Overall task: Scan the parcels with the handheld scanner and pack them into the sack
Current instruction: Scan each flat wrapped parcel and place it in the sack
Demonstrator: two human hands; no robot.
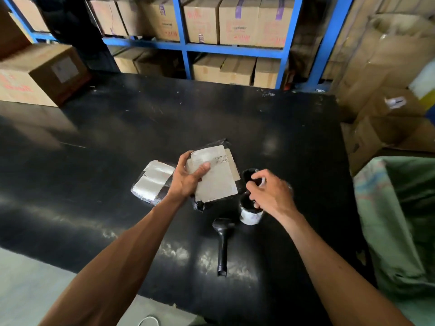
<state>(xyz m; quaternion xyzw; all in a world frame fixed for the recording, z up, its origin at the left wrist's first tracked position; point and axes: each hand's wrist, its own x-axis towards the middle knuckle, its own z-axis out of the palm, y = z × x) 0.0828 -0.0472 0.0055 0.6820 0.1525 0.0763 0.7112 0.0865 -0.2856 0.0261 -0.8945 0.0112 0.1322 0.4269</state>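
Nearest on the black table (270, 118) lies the handheld scanner (223, 241), untouched. Beyond it, the left hand (188, 176) grips a labelled parcel (213, 175); the right hand (268, 191) closes round a dark wrapped parcel (250, 211). Another parcel (151, 182) lies left, green sack (404, 222) right

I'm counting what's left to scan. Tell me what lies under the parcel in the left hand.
The left hand tilts the labelled parcel above the black table. A beige label edge peeks out behind it; whether that belongs to another parcel is hidden. A separate parcel lies beside it.
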